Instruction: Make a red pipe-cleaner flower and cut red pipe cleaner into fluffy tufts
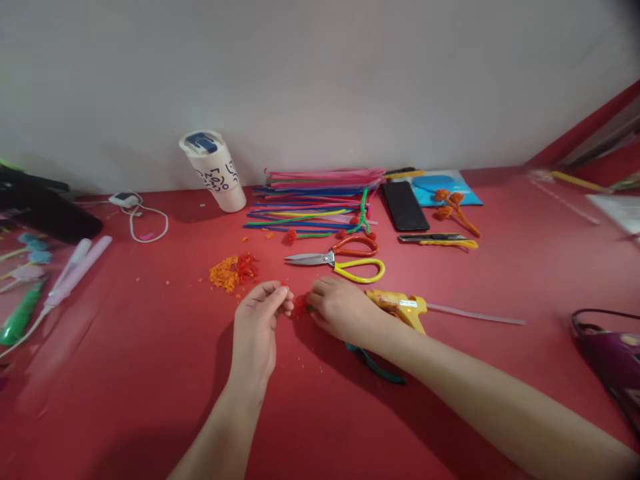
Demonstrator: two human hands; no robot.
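My left hand is closed in a pinch, with a speck of red showing at its fingertips. Close to it, my right hand has its fingers curled at a red fuzzy ball that shows a bit of green, like a pipe cleaner stem. The fingers partly hide this ball. Scissors with one red and one yellow handle lie just beyond the hands. A yellow glue gun with a long glue stick lies behind my right wrist. Orange and red fuzzy clippings are heaped beyond my left hand.
Colourful pipe cleaners lie along the wall beside a white tumbler. A black phone, a utility knife and an orange pipe-cleaner piece sit at right. A pink hair straightener lies left.
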